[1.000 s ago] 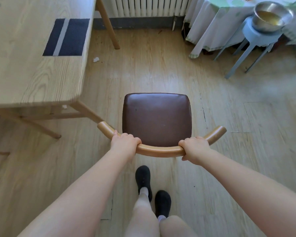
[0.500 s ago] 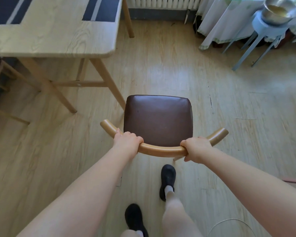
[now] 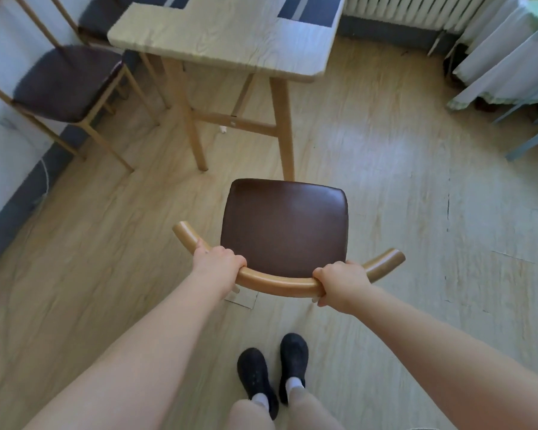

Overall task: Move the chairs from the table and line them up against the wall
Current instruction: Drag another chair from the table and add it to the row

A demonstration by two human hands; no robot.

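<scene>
On a pale wood floor, seen from the head camera, a person's left hand (image 3: pixel 218 264) and right hand (image 3: pixel 342 285) each close around the curved wooden backrest (image 3: pixel 280 282) of a brown-seated chair (image 3: pixel 284 226). Just beyond the grip stands the table (image 3: pixel 227 35); farther left of it, a second chair (image 3: pixel 64 79) sits by the wall (image 3: pixel 0 144).

Both arms reach forward, left hand (image 3: pixel 217 264) and right hand (image 3: pixel 343 285) clenched.
</scene>
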